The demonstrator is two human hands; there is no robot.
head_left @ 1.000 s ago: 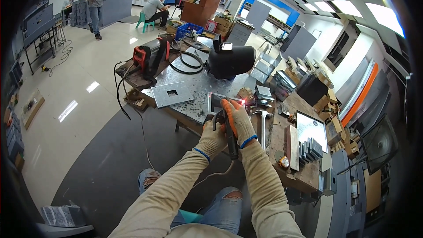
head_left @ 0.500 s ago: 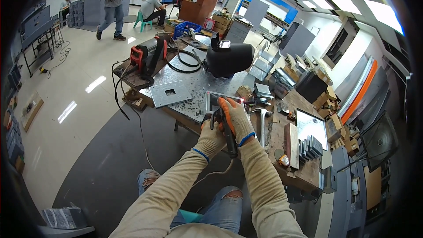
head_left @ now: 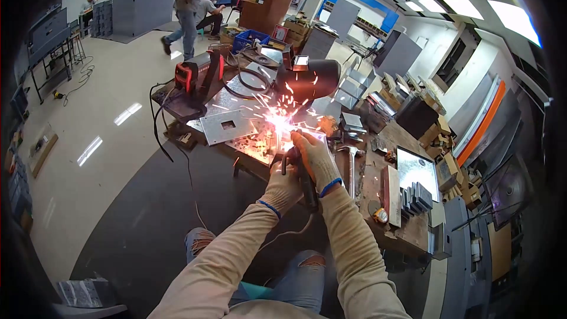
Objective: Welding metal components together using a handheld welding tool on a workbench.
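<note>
A black welding torch (head_left: 308,194) lies between my gloved hands, its cable hanging below. My right hand (head_left: 319,158) is closed on its right side, fingers reaching forward toward the tip. My left hand (head_left: 283,184) is closed against its left side by the curved black trigger part; its fingertips are partly hidden. Just ahead, a bright arc (head_left: 280,119) throws sparks over the metal tabletop. Glare hides most of the metal frame in front of my hands. Left of it lies a flat metal plate (head_left: 227,127) with a square cutout.
A black rounded shell (head_left: 313,80), like a welding helmet, stands behind the arc. A red and black machine (head_left: 188,77) with cables sits at left. To the right are a hammer (head_left: 352,162), a tape measure (head_left: 380,215) and small metal boxes (head_left: 417,196). A person (head_left: 188,9) walks beyond.
A bright arc with flying sparks has flared up at the metal frame, lighting the tabletop orange. My hands have barely moved. The walking person has moved to the right.
</note>
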